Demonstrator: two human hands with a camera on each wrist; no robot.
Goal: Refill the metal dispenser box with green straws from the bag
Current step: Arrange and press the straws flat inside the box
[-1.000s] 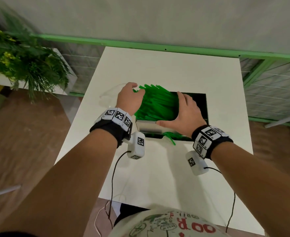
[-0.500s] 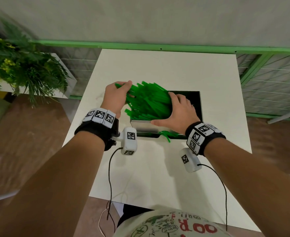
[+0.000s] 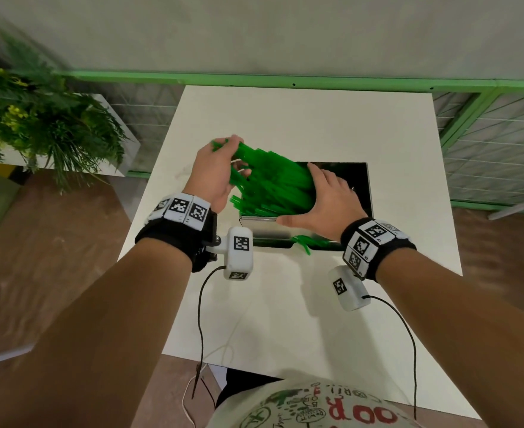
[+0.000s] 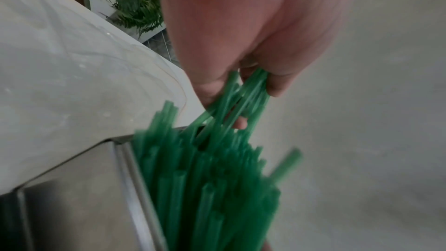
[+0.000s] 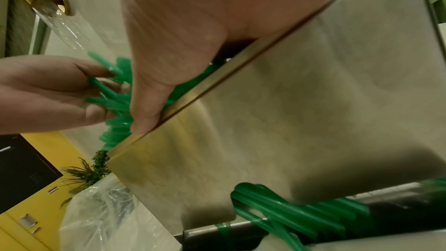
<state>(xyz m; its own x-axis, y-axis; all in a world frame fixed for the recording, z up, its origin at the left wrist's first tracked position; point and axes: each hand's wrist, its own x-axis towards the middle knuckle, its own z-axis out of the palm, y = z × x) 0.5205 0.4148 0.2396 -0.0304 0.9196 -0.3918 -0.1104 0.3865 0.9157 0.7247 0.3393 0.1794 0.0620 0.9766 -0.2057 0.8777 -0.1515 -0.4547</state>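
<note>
A thick bundle of green straws (image 3: 273, 183) stands tilted in the open metal dispenser box (image 3: 263, 231) at the middle of the white table (image 3: 285, 304). My left hand (image 3: 236, 156) pinches the upper left ends of a few straws (image 4: 241, 93) and lifts them above the box's left rim (image 4: 130, 175). Against the bundle's right side lies my right hand (image 3: 316, 196) with straight fingers, its thumb (image 5: 147, 114) along the front rim of the box (image 5: 289, 102). A few straws (image 5: 301, 215) poke from the slot at the box's base. The clear plastic bag (image 4: 60, 64) lies left of the box.
A leafy plant (image 3: 38, 118) stands on a white shelf left of the table. A green rail (image 3: 285, 78) and wire fence run behind and to the right. Sensor cables (image 3: 200, 319) hang from my wrists over the table's near edge.
My left hand has pulled the straws' ends up and to the left, so the bundle fans out and tilts more. My right hand stays against the bundle and the box rim.
</note>
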